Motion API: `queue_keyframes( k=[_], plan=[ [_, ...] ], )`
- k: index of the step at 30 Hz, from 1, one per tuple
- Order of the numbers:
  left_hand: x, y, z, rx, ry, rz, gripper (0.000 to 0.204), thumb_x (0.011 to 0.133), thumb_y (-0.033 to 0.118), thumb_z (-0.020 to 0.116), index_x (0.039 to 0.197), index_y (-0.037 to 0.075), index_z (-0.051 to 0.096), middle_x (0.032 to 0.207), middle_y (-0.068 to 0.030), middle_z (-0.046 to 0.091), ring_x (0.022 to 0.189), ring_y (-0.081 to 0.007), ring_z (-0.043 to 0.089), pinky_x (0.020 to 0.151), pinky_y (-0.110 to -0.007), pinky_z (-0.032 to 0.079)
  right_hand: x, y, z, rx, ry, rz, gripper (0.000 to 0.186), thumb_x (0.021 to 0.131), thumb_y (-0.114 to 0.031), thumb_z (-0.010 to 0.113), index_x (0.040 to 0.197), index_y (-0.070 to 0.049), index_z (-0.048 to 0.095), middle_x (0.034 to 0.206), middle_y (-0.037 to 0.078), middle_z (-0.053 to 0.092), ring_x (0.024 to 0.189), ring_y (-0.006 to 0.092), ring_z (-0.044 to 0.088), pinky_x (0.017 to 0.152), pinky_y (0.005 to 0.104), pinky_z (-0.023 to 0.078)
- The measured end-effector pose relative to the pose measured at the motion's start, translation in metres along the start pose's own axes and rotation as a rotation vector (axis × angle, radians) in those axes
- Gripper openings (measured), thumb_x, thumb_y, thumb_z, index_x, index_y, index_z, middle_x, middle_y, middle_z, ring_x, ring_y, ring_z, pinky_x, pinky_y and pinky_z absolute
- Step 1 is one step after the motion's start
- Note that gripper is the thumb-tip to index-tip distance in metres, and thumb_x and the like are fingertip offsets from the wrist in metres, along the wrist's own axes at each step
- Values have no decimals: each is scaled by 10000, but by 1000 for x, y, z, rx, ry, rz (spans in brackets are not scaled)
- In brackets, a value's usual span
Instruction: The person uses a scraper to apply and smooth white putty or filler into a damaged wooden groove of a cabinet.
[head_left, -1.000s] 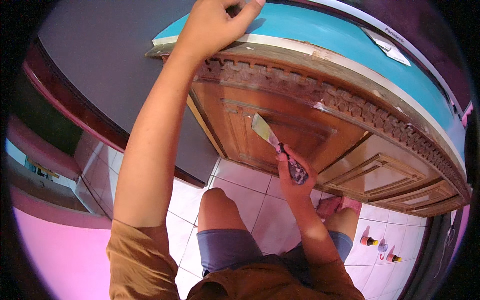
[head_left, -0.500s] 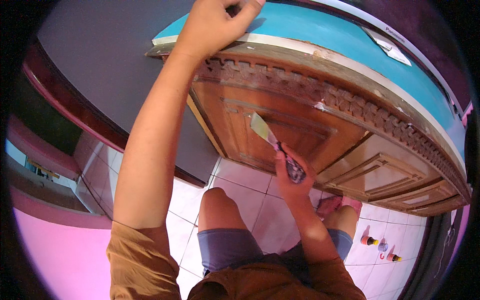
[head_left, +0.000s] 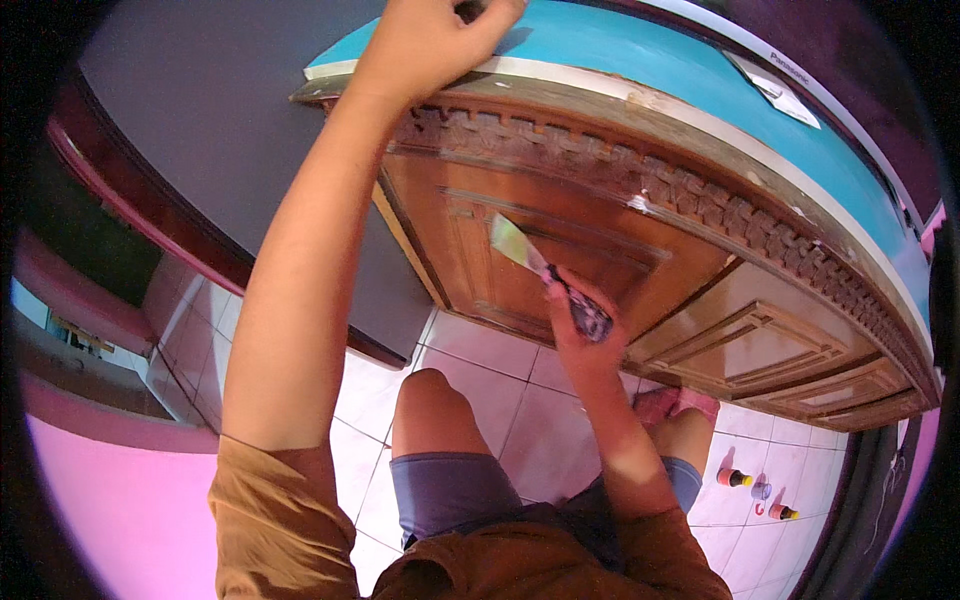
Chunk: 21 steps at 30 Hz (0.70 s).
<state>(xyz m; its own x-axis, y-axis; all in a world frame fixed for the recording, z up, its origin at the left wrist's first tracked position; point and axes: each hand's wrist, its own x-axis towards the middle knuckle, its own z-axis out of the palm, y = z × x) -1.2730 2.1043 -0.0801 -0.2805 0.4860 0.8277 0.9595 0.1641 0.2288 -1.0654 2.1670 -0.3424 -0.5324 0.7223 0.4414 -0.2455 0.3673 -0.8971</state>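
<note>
My left hand [head_left: 442,40] is closed at the teal top [head_left: 600,45] of a carved wooden cabinet, fingertips cut off by the upper edge, so what it grips is unclear. My right hand [head_left: 585,315] is closed around the mottled dark handle of a putty knife [head_left: 518,245]. Its metal blade points up and left over the brown panelled door [head_left: 460,280]; contact with the wood is hard to make out. A carved trim [head_left: 560,150] with pale specks runs above the door.
A grey panel [head_left: 180,150] stands left of the cabinet. My legs [head_left: 430,420] rest on white floor tiles [head_left: 480,340] beneath it. At lower right lie two small bottles with yellow caps [head_left: 733,478] [head_left: 783,512] and a clear round item [head_left: 760,491]. A pink wall [head_left: 120,510] fills the lower left.
My right hand and the putty knife have shifted a little up and to the left along the door. My left hand stays at the cabinet top.
</note>
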Motion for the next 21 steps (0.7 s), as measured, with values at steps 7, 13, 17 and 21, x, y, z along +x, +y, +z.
queue_keyframes(
  k=[7,13,17,21],
  plan=[
    [0,6,-1,19,-8,-52,484,903,378,606,749,-78,659,705,-229,615,665,-348,610,632,-424,468,6,-10,-7,-114,-67,-205,198,873,-44,708,1064,10,698,963,86,717,845,121,666,795,255,529],
    [0,7,-3,35,36,4,486,901,372,610,738,-85,647,692,-230,605,642,-329,597,616,-420,452,-2,-5,-17,53,-36,3,234,827,-107,770,1051,-57,726,991,111,733,890,152,693,823,284,534],
    [-1,4,1,61,-28,-63,491,897,382,610,741,-82,648,697,-233,608,649,-328,607,617,-423,456,3,-9,-3,-99,-23,-212,243,821,-98,772,1056,-61,724,985,119,731,863,173,699,800,289,544],
    [1,5,-2,2,10,-10,494,897,388,608,742,-79,650,702,-231,612,642,-333,600,612,-419,451,-6,-6,-22,-149,-47,-265,265,804,-72,776,1062,-53,716,987,121,728,863,203,704,787,301,552]
  ],
)
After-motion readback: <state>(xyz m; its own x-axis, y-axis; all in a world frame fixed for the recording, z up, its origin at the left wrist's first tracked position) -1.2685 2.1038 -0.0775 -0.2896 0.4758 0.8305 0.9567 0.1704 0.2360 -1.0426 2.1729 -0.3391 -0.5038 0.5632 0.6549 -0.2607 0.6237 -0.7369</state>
